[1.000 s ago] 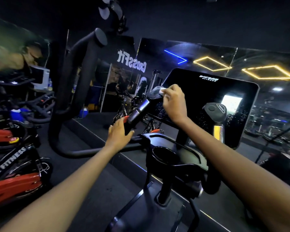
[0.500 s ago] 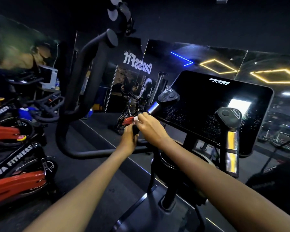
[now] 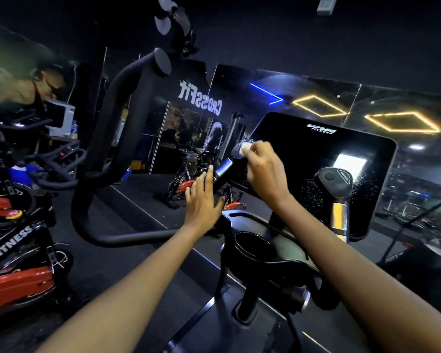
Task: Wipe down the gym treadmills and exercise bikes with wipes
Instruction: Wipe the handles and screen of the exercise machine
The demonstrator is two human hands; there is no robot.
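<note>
Nearest the camera, below and between the two forearms, the black cup holder [image 3: 252, 247] of an exercise bike [image 3: 255, 312] is seen, mounted on the bike's centre post. Just beyond it, the left hand [image 3: 201, 200] is held with its fingers straight and close together, the fingertips laid against the lower part of the left handle [image 3: 223, 171], a black grip with a shiny metal band. Nothing is gripped by this hand.

A little farther up the same handle, the right hand [image 3: 264, 171] is curled, and a small white wipe [image 3: 245, 147] is pinched between its thumb and fingers. The wipe is pressed onto the rounded grey cap at the top of the left handle.

To the right of the right hand, a second handle [image 3: 337, 192] stands upright, with a black button cap on top and a metal section that catches yellow light. Behind both handles, the dark screen [image 3: 323, 149] is mounted, speckled with tiny pale spots and carrying a bright window reflection.

To the left of the left hand, a thick black curved handlebar [image 3: 117, 149] rises from a horizontal bar. Farther left, red and black spin bikes [image 3: 18, 276] are lined up on the floor. Farthest away, a mirrored wall [image 3: 201, 118] is seen with reversed lettering and yellow and blue light strips.
</note>
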